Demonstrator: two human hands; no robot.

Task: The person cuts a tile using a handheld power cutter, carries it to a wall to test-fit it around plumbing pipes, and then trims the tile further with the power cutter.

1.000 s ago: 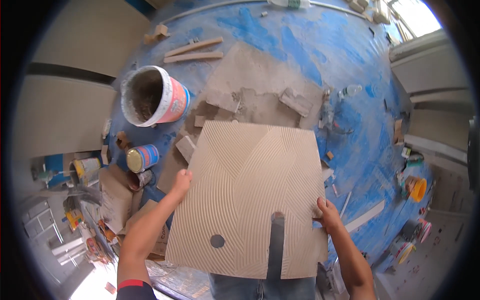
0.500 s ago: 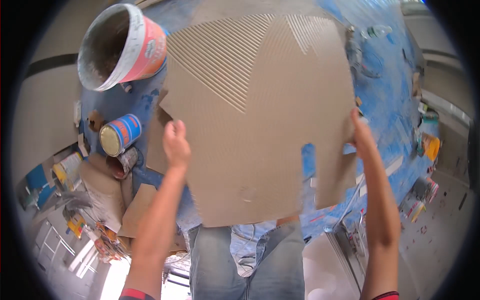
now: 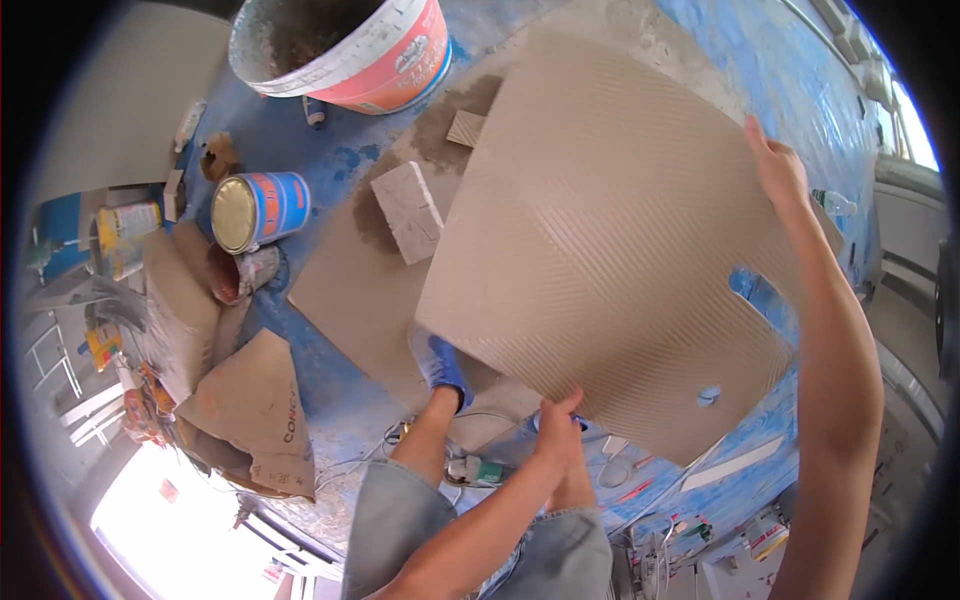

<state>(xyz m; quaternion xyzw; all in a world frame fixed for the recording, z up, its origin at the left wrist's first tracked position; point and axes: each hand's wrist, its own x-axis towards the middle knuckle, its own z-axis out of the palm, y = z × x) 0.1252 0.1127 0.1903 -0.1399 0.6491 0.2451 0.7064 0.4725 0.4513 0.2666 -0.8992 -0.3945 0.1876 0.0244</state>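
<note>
A large grey-brown tile [image 3: 590, 230], covered in fine parallel ridges, is held at a slant above the floor. A slot is cut into its edge at the right, and a round hole pierces it near the closest corner. My left hand [image 3: 560, 425] grips the near edge, its thumb on the ridged face. My right hand [image 3: 778, 170] grips the far right edge; its fingers behind the tile are hidden. Beneath the tile, a flat brown sheet [image 3: 340, 290] shows at the left, bearing a pale rectangular block [image 3: 408, 212].
A large mortar-smeared bucket [image 3: 390, 60] stands far left. Nearer are a blue can [image 3: 262, 210], a dirty container [image 3: 243, 272] and an opened cardboard box [image 3: 250, 400]. My foot in a blue shoe [image 3: 440, 372] is by the tile; a plastic bottle [image 3: 835, 203] lies right.
The tile has turned counterclockwise: my left hand has come round to the near edge, while my right hand has moved farther away. The pale block has come into sight, and the view has shifted.
</note>
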